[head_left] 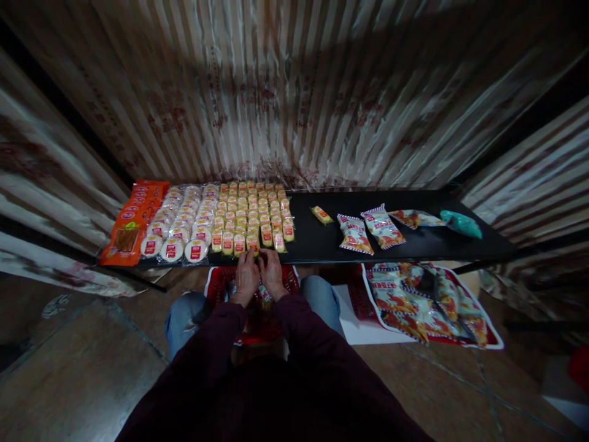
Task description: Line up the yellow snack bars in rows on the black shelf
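Note:
Rows of small yellow wrapped cakes (251,212) cover the middle-left part of a narrow black shelf (317,244). At its front edge, my left hand (247,276) has its fingers bent against a small wrapped cake (253,242) in the nearest row. Close beside it is my right hand (272,274), fingers curled and pressed together; whatever lies in them is hidden. Below both hands sits a red basket (215,283) between my knees, with wrapped packets inside, partly covered by my arms. One loose wrapped cake (321,215) lies apart, farther right on the shelf.
Left of the cakes lie round white wrapped pastries (172,248) and orange packs (138,212). Snack bags (381,226) and a green bag (461,224) rest on the right. A second red basket (494,337), full of snack bags, stands below. Striped curtain (257,92) hangs behind.

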The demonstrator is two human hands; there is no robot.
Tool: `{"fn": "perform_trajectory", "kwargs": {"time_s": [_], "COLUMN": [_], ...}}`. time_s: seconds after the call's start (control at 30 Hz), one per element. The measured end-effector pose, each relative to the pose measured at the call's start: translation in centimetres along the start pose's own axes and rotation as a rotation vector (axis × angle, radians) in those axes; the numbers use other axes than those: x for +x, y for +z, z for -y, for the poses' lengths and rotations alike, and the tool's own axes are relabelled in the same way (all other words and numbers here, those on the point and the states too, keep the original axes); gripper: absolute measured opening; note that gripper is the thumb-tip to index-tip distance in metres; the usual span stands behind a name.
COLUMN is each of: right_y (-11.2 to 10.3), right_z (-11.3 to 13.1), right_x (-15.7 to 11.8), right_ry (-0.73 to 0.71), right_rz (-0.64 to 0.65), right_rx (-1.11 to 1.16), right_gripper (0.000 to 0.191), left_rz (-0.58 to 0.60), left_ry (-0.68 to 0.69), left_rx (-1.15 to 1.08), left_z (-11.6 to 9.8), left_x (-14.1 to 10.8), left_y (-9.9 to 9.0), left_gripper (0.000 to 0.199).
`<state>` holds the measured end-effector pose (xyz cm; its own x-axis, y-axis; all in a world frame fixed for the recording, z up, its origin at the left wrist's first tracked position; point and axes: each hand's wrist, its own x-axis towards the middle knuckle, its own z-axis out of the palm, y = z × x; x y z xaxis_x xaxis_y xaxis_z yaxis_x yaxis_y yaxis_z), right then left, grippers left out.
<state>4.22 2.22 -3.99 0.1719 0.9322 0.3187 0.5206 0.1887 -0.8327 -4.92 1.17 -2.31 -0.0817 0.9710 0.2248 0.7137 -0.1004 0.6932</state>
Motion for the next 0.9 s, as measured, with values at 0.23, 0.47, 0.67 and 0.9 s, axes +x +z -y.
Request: {"fn": "perform_trajectory", "kwargs": {"time_s": [0.23, 0.47, 0.67, 0.9], "right_y": [-0.02, 0.24, -0.05, -0.28], "right_z": [-0.02, -0.44, -0.18, 0.17], "right_x": [-0.22, -0.18, -0.43, -0.76], "right_ry": [-0.014, -0.013, -0.033, -0.034], "right_rz": [-0.001, 0.014, 0.018, 0.013], "right_rx": [0.009, -0.004, 0.004, 0.013], "right_gripper": [0.032, 0.031, 0.032, 0.034], "left_rz": [-0.019, -0.022, -0.014, 0.022], "left_ry": [0.019, 0.040, 0.054, 0.019], "left_rx": [0.022, -0.004, -0.006, 0.021], "left_z": [-0.08, 0.08, 0.43, 0.65], "left_x": [0.05, 0.23, -0.06, -0.21], "left_y": [-0.21, -0.09, -0.08, -0.30], "left_gripper": [0.050, 0.052, 0.053, 0.052]}}
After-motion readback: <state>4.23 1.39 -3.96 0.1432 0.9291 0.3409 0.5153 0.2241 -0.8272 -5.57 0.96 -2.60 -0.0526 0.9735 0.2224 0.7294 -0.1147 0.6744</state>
